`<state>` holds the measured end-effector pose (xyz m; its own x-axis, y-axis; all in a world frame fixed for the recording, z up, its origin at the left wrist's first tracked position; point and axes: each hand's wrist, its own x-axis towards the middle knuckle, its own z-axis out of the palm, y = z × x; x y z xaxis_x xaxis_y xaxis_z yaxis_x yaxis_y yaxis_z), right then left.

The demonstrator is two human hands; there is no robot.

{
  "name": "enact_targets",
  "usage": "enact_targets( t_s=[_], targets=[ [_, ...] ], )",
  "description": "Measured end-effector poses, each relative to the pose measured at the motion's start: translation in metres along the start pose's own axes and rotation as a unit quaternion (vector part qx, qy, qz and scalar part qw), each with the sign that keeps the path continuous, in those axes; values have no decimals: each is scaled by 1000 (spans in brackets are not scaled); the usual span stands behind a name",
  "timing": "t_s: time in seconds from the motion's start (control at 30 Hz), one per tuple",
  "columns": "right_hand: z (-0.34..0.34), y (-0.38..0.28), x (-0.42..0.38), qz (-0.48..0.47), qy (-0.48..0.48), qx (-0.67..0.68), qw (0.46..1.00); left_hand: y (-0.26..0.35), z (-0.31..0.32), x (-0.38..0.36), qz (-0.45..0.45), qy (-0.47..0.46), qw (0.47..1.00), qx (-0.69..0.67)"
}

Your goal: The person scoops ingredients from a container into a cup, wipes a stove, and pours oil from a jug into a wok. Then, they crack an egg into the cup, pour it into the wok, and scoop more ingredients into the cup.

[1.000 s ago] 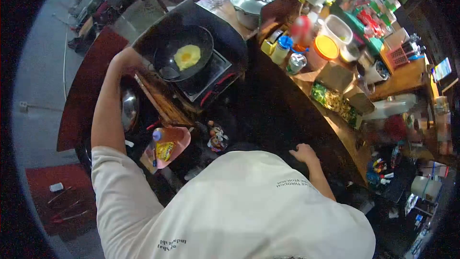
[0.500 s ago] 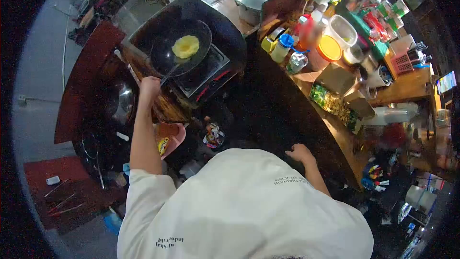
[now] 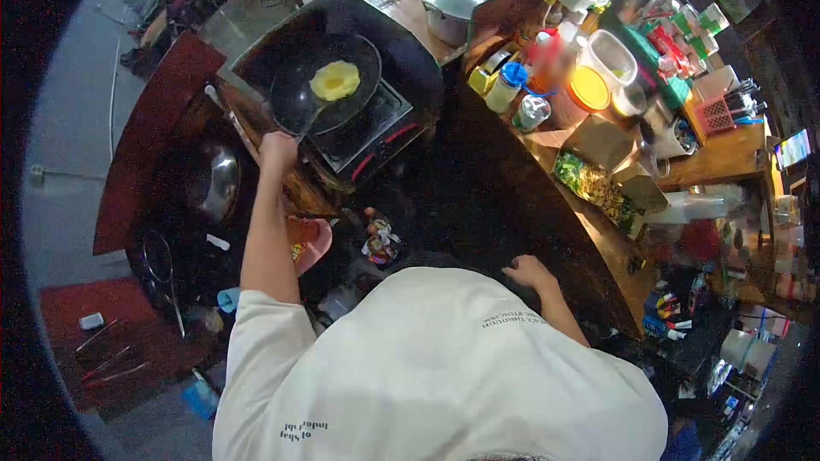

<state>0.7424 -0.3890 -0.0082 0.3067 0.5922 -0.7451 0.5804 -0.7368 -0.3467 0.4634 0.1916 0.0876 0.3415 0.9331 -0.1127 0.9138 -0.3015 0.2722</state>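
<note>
My left hand [image 3: 278,152] is wrapped round the handle of a dark wok [image 3: 295,102], near the handle's end. The wok is tilted over a gas stove [image 3: 363,132] with a dark shield around it. A yellow round of egg [image 3: 335,81] lies in the wok, with a darker yellow patch at its middle. On the right, my right hand [image 3: 530,271] hangs beside my body, away from the stove and the wooden counter. Its fingers look partly curled, and whether they hold anything is too small to tell.
A lidded metal pot [image 3: 444,8] stands behind the stove. The wooden counter [image 3: 589,235] on the right bears jars, bottles and a box of greens [image 3: 572,172]. A metal bowl [image 3: 224,183] and a pink container [image 3: 318,243] are at the left.
The wok and the egg have shifted slightly right in the view, along with my left hand on the handle. My right hand has barely moved.
</note>
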Motion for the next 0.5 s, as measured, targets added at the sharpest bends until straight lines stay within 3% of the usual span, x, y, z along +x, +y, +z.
enact_targets(
  t_s=[0.07,0.1,0.17,0.2,0.27,0.37,0.4,0.47,0.5],
  targets=[
    [6,6,1,-7,-20,-23,1000,22,1,-24,-10,38,995,-89],
    [12,8,0,-5,19,27,999,39,2,-24,-6,40,995,-92],
    [25,9,-6,7,82,125,989,52,9,-34,-138,-17,947,-291],
    [28,9,-8,7,75,121,990,49,36,-28,-101,36,927,-360],
    [21,13,-5,14,-51,3,999,64,32,-36,-157,36,911,-379],
    [20,16,-15,22,9,44,999,19,102,7,-164,129,902,-378],
    [18,13,-23,29,41,79,996,22,99,1,-169,130,902,-375],
    [17,18,-23,45,-3,59,997,51,78,-17,-184,128,849,-478],
    [12,18,-21,64,-41,43,996,58,68,-23,-171,135,860,-461]
  ],
)
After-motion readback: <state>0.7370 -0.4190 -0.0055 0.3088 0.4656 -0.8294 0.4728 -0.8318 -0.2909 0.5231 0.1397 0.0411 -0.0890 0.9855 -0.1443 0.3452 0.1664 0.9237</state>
